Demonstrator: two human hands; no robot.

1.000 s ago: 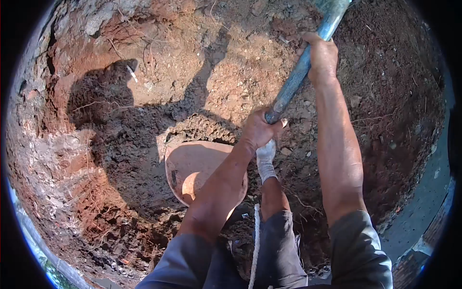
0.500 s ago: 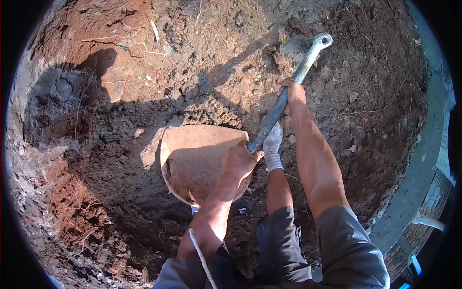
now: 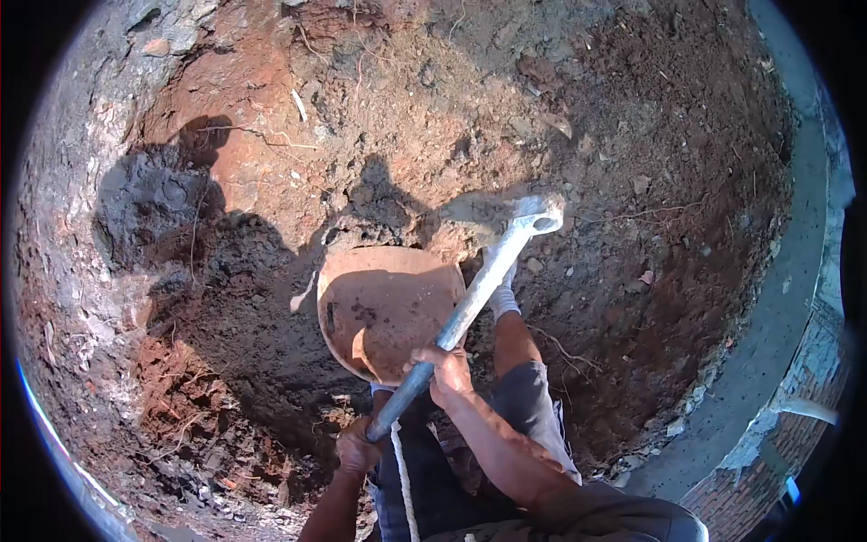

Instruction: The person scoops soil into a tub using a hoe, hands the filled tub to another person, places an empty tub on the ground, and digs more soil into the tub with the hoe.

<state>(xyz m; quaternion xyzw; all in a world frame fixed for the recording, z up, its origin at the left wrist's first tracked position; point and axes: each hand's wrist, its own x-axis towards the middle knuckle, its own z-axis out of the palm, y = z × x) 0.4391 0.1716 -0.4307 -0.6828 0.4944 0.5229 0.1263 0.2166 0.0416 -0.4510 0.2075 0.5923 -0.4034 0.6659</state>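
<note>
A long-handled digging tool, apparently a hoe (image 3: 479, 289), slants across the view from lower left to upper right. Its pale metal head, with a round eye, hangs over the dirt past my foot; its blade shows poorly. My left hand (image 3: 358, 444) is wrapped round the handle's lower end near my leg. Farther up, my right hand (image 3: 442, 372) grips the same handle with closed fingers. Beneath the shaft sits a shallow tan basin (image 3: 388, 289) with a slot in its left side. Dark specks of soil lie in it, and its far rim meets the dirt.
Loose reddish-brown soil (image 3: 650, 298) with roots surrounds me. A foot in a white sock (image 3: 506, 298) stands right of the basin. Along the right runs a grey concrete edge (image 3: 763, 361), with brickwork and a pipe (image 3: 808, 412) beyond. A white cord (image 3: 404, 483) dangles at my front.
The tool has come back toward me, its head now lower and nearer the basin. Both hands moved down and to the left, and the right hand now sits close above the left.
</note>
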